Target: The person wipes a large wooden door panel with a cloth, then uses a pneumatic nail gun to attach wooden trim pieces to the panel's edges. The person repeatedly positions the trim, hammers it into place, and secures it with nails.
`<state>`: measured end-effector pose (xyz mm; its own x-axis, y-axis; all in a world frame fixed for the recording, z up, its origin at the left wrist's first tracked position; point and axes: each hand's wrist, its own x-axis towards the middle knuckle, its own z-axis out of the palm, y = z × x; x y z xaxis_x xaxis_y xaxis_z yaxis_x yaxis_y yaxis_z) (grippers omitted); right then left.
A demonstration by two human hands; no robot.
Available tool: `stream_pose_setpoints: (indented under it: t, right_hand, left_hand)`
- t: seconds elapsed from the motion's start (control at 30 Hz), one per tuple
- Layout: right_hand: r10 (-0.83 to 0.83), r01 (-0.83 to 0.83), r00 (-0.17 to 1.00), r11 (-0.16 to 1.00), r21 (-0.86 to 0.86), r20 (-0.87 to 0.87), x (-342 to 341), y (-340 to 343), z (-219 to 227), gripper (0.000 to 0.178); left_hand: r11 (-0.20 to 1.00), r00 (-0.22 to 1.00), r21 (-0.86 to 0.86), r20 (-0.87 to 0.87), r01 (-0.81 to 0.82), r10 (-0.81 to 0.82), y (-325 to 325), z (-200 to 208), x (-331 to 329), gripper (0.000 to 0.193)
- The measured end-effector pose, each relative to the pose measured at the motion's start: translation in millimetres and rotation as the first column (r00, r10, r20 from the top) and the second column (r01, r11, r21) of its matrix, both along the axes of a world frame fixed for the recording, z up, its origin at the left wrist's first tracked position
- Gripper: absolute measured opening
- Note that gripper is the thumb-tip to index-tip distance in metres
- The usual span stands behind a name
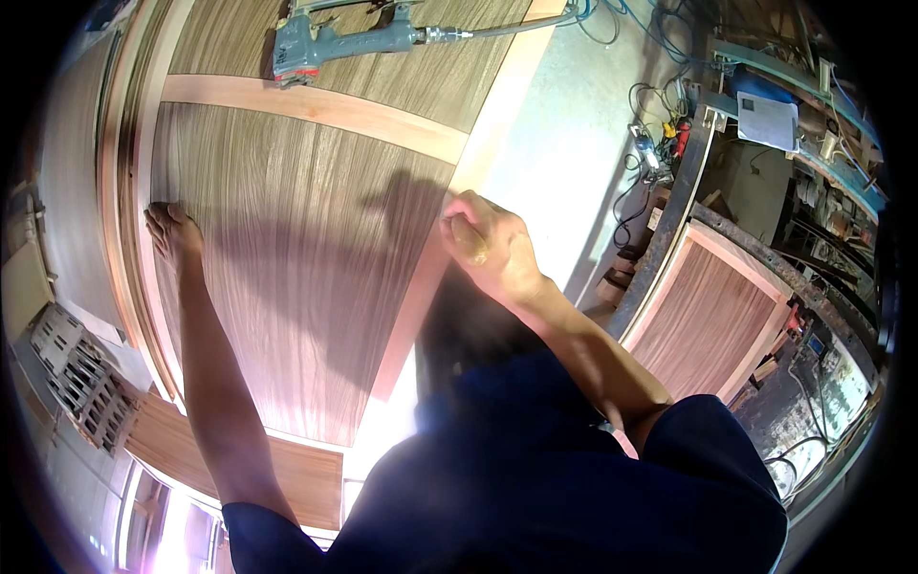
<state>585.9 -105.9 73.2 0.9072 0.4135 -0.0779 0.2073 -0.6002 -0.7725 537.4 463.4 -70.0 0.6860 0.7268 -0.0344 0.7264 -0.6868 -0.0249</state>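
A large wood-grain panel with pale wooden strips, like a door point(287, 277), lies in front of me. My left hand point(174, 232) rests on its left edge strip, fingers stretched out and holding nothing. Above the panel's right edge strip point(409, 316), my right hand point(490, 247) is closed in a fist. Whatever it may hold is hidden; a yellowish rounded shape shows at the fist. Its shadow falls on the panel to the left. Beyond a pale cross strip point(316, 110) lies a grey air nail gun point(339, 43), joined to a hose.
Tangled cables and tools point(655, 143) lie on the pale floor to the right. A smaller framed wood panel point(712, 311) stands by a dark metal rail point(660, 230). Long wooden boards point(117, 191) run along the left, near a slotted grey rack point(72, 368).
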Motion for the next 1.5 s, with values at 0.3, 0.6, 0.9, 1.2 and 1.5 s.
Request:
stream_pose_setpoints:
  t: [0.3, 0.6, 0.9, 1.2, 1.5]
  right_hand:
    - [-0.031, 0.242, 0.861, 0.903, 0.355, -0.508, -6.9, -22.3, -9.4, 0.013]
    - [0.025, 0.083, 0.888, 0.973, 0.214, -0.459, 26.4, 30.9, 34.3, 0.02]
    - [0.713, -0.687, 0.693, 0.698, 0.203, -0.109, 270.9, 326.5, 39.1, 0.023]
    - [0.99, -0.986, 0.142, 0.141, -0.092, -0.006, 305.9, 503.4, 21.6, 0.015]
    - [0.983, -0.997, 0.064, 0.055, -0.053, -0.171, 313.8, 533.7, 14.1, 0.012]
  left_hand:
    - [1.0, 1.0, 0.01, 0.02, 0.0, 0.0, -10.4, -4.3, 10.7, 0.078]
    - [0.981, 0.998, 0.191, 0.05, -0.04, 0.031, -28.6, -15.6, -13.1, 0.066]
    - [0.99, 0.957, -0.048, 0.252, -0.136, 0.143, -88.5, 54.6, 14.3, 0.064]
    - [0.98, 0.961, -0.106, 0.204, -0.17, 0.188, -88.0, 67.5, 22.4, 0.064]
    - [0.974, 0.967, -0.144, 0.162, -0.172, 0.195, -84.1, 67.5, 19.9, 0.065]
